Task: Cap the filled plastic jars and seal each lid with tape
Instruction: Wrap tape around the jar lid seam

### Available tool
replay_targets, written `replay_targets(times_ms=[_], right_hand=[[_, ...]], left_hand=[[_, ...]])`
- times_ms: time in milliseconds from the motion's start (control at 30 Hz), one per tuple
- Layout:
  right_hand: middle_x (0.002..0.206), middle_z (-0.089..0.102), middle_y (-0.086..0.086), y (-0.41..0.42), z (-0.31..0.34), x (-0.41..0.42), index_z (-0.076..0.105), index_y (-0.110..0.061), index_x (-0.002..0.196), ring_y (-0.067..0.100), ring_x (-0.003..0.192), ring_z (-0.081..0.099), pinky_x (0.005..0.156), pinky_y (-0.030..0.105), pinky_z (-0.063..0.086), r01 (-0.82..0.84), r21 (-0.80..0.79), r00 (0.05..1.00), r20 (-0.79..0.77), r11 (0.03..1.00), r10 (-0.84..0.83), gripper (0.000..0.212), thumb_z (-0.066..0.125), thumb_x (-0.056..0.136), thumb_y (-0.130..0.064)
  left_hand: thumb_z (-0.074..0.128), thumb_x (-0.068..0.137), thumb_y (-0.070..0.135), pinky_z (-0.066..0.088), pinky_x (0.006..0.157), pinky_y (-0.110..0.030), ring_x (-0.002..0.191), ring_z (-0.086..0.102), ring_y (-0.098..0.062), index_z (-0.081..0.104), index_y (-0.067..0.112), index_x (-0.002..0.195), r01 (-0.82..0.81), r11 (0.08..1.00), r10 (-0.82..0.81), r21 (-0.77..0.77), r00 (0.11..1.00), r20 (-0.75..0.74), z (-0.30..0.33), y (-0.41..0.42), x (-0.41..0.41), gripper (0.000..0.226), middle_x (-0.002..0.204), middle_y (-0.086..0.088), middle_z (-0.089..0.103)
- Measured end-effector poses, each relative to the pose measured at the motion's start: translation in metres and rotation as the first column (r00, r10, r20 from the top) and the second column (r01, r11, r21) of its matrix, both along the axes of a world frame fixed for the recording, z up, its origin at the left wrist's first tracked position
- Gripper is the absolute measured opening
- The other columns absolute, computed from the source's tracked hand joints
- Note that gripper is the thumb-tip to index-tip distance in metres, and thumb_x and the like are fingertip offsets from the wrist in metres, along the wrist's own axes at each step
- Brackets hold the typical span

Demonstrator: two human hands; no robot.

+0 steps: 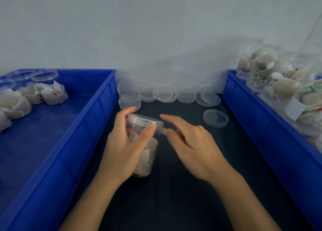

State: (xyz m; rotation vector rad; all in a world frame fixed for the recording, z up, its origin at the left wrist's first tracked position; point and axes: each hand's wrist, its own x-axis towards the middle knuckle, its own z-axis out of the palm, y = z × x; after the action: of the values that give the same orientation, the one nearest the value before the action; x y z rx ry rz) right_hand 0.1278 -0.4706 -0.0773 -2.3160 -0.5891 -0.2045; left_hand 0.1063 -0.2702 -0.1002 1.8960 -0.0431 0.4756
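A clear plastic jar (146, 154) filled with pale paper-wrapped packets stands on the dark table between two blue trays. A clear lid (144, 120) sits on top of it. My left hand (125, 143) grips the jar from the left, thumb across its front just under the lid. My right hand (190, 143) is just right of the lid and pinches a short strip of pale tape (164, 130) that reaches to the lid's edge. Its index finger points out over the lid.
Several loose clear lids (165, 95) lie in a row along the wall, one more lid (215, 118) apart at the right. The left blue tray (87, 126) holds open filled jars at its far corner. The right blue tray (261, 126) is packed with filled jars.
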Motion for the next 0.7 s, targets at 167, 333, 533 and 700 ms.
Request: replay_targets(times_ms=[167, 333, 533, 700], right_hand=[[0.068, 0.061, -0.016, -0.0035, 0.0017, 0.0022, 0.051, -0.048, 0.143, 0.013, 0.061, 0.056, 0.068, 0.038, 0.051, 0.042, -0.061, 0.998, 0.045, 0.997, -0.04, 0.042, 0.04, 0.103, -0.052], [0.062, 0.058, -0.02, -0.0043, -0.003, 0.006, 0.051, -0.049, 0.142, 0.011, 0.063, 0.056, 0.076, 0.042, 0.055, 0.052, -0.076, 0.998, 0.048, 0.996, -0.048, 0.045, 0.036, 0.101, -0.059], [0.061, 0.054, -0.033, -0.0015, -0.0066, 0.0061, 0.052, -0.05, 0.142, 0.008, 0.056, 0.048, 0.07, 0.039, 0.054, 0.051, -0.101, 0.996, 0.073, 0.994, -0.044, 0.046, 0.032, 0.102, -0.06], [0.062, 0.054, -0.031, 0.0006, -0.0049, 0.0033, 0.059, -0.048, 0.133, 0.009, 0.066, 0.056, 0.069, 0.034, 0.049, 0.057, -0.062, 0.994, 0.095, 0.996, -0.051, 0.042, 0.034, 0.1, -0.059]], left_hand=[[0.069, 0.077, 0.071, 0.052, 0.09, -0.026, 0.111, 0.066, 0.005, 0.049, 0.051, 0.139, 0.027, 0.998, -0.027, -0.057, 1.0, -0.009, 0.002, -0.0003, -0.0016, 0.068, 0.12, 0.03, 0.066], [0.077, 0.078, 0.061, 0.058, 0.077, -0.018, 0.104, 0.073, -0.003, 0.054, 0.042, 0.139, 0.048, 0.983, -0.054, -0.177, 0.998, -0.029, 0.0018, -0.0014, -0.0006, 0.068, 0.114, 0.019, 0.072], [0.078, 0.084, 0.049, 0.056, 0.073, -0.014, 0.096, 0.076, -0.007, 0.06, 0.033, 0.133, 0.087, 0.948, -0.106, -0.305, 0.993, -0.046, 0.0011, -0.0074, 0.0006, 0.055, 0.104, 0.011, 0.077], [0.071, 0.088, 0.054, 0.058, 0.076, -0.015, 0.099, 0.075, -0.006, 0.057, 0.039, 0.136, 0.142, 0.94, -0.173, -0.31, 0.982, -0.076, 0.0005, -0.0023, 0.0018, 0.053, 0.105, 0.017, 0.075]])
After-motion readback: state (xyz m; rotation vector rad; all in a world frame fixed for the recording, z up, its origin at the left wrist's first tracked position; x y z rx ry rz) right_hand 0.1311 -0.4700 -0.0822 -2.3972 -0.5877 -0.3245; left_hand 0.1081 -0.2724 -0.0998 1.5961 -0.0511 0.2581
